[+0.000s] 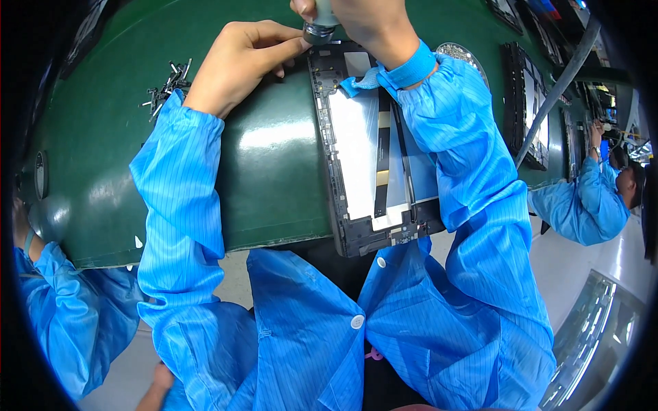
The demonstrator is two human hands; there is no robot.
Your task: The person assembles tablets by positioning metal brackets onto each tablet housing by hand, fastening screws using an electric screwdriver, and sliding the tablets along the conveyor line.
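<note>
My right hand (373, 27) reaches to the top edge of the view and is closed round an electric screwdriver (321, 26), a pale cylinder with a shiny dark collar pointing down. Under it lies the far left corner of an opened tablet (346, 236), with a black frame, white and bluish panels and a dark ribbon strip inside. My left hand (243, 65) rests by that corner. Its thumb and forefinger are pinched together beside the collar; anything between them is hidden. A blue wrist strap (415, 65) circles my right wrist, its loose end hanging over the tablet.
Small black and silver parts (168, 85) lie heaped left of my left hand on the green tabletop (274, 185). A round dish (462, 55) of tiny pieces sits behind my right sleeve. More devices (528, 103) stand right, beside a grey cable (562, 85). Co-workers sit on both sides.
</note>
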